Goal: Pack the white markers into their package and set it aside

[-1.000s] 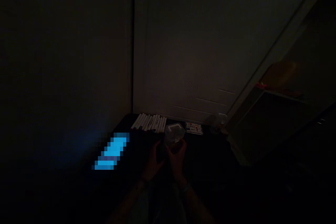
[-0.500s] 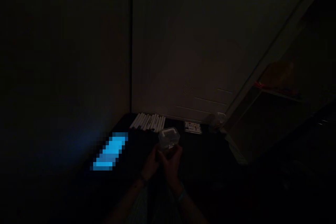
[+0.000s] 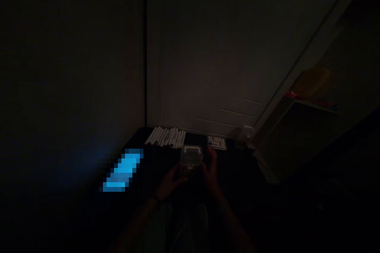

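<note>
The room is very dark. A small clear plastic box (image 3: 191, 158) with a handle on its lid stands upright on a dark surface in front of me. My left hand (image 3: 168, 182) is curled against its lower left side. On the box's right side lies my right hand (image 3: 211, 170), its fingers stretched upward and apart. Whether the box rests on the surface or is lifted I cannot tell.
A row of white markers (image 3: 166, 137) lies at the back by the wall. A small printed card (image 3: 217, 142) and a clear container (image 3: 246, 133) sit to the right. A glowing blue screen (image 3: 123, 170) lies at left. A pale shelf unit (image 3: 297, 126) stands at right.
The box has been turned upright with its handle on top. My right hand has come off the front of the box and moved to its right side, fingers opening.
</note>
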